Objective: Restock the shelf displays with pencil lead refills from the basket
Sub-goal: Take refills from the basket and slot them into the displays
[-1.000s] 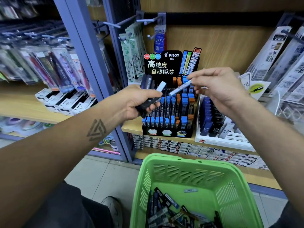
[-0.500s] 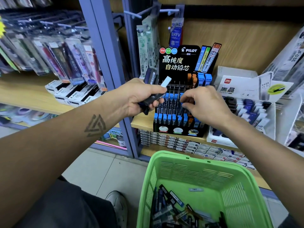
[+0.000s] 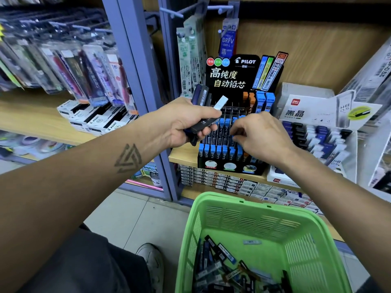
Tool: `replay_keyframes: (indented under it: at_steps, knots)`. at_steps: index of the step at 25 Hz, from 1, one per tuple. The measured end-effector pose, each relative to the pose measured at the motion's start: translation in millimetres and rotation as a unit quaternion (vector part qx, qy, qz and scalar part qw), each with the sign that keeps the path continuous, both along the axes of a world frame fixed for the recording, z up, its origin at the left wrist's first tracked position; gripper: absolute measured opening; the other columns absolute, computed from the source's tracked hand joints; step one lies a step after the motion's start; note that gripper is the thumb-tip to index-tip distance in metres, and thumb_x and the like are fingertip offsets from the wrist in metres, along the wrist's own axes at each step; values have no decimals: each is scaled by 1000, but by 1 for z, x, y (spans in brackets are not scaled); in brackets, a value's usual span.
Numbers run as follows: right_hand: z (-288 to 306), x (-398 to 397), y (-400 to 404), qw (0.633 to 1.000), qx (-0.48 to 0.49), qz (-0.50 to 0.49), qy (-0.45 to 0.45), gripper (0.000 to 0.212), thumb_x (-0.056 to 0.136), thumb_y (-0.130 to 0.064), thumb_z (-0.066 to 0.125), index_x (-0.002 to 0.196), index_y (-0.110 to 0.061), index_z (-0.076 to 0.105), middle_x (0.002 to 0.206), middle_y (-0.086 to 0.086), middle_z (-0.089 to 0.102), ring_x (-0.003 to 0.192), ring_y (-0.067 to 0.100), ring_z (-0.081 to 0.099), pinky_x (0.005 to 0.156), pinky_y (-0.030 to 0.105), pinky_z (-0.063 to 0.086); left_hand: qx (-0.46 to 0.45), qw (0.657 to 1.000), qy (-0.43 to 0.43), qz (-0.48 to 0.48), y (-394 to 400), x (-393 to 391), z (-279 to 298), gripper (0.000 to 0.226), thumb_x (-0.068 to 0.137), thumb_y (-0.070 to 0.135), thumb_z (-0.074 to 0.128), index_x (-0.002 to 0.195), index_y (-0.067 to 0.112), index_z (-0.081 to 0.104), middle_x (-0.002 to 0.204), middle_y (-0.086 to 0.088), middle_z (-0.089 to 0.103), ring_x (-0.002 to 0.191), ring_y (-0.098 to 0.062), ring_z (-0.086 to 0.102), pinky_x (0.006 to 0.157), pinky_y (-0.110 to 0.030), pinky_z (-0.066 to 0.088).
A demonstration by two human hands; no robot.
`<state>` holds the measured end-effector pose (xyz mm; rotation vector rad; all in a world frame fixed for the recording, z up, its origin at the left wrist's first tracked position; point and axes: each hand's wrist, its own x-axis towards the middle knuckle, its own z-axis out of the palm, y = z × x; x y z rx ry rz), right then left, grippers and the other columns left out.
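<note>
Where fanned, slim blue-capped refills (image 3: 208, 106).

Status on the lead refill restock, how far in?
Midway. Done: the black display rack has rows of blue-capped refills. In hand: the left hand grips several refill cases; the right hand has its fingertips down at the middle row. Left: a heap of refills in the green basket.

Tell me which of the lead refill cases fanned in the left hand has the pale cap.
The white-capped case, farthest right in the fan held by the left hand; the others beside it are dark navy and black.
</note>
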<state>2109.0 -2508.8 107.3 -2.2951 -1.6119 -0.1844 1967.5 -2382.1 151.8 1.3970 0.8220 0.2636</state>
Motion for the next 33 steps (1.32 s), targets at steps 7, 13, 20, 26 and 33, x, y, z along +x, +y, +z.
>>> replay_keyframes:
  at_steps: [7,13,20,26,33]
  knots:
    - [-11,-7,6,995,-85,4,-56,30,91,-15,62,113,-32,72,104,6,72,99,32,63,83,36,47,-1,1000,-2,-7,-3,3,-3,20,88,10,74,96,-3,62,69,-18,66,41,-13,49,38,-19,37]
    - [5,1,2,996,-9,-46,81,38,88,-6,51,108,-28,76,102,-1,75,91,24,66,81,36,56,-19,999,13,-26,-7,5,-9,20,87,11,75,98,-2,63,69,-17,67,42,-13,50,40,-18,39]
    - [33,9,-21,762,130,25,634,33,88,11,56,113,-4,69,104,13,74,90,21,69,80,34,57,-54,988,-6,-144,-38,16,-22,7,94,9,66,98,4,64,77,-23,69,43,-16,51,41,-19,40]
    - [28,24,-36,792,115,28,599,33,83,13,68,111,-3,69,87,7,73,85,20,69,76,29,57,-122,975,-17,-187,-51,24,-27,11,93,4,63,102,-1,65,93,-28,71,59,-21,63,49,-22,51]
    - [29,32,-53,841,128,2,525,27,75,-4,83,100,-3,73,90,18,72,78,18,67,77,27,55,-158,974,-21,-163,-63,32,-22,12,93,1,61,103,0,67,98,-27,72,67,-22,72,51,-20,55]
